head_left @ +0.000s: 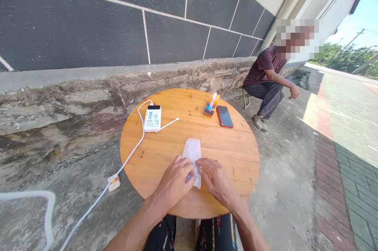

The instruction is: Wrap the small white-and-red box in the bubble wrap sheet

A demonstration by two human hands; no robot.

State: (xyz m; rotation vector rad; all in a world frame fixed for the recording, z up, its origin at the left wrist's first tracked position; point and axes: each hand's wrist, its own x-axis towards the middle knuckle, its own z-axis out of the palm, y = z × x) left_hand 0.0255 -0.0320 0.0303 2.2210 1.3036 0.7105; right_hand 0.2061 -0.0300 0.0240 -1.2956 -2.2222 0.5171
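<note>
A thin, whitish folded tissue (192, 149) lies lengthwise on the round wooden table (161, 150), near the side closest to me. My left hand (178, 178) is on its left edge, fingers curled and thumb pointing inward over the sheet. From the other side, my right hand (217, 178) pinches the right edge between thumb and fingers. Both hands partly cover the lower half of the tissue, which narrows toward me.
A white power bank (152, 119) with a white cable (130, 156) sits at the left. An orange-blue packet (211, 105) and a red-edged phone (225, 116) lie at the back right. A small box (113, 183) rests on the ground. A seated person (268, 73) is beyond.
</note>
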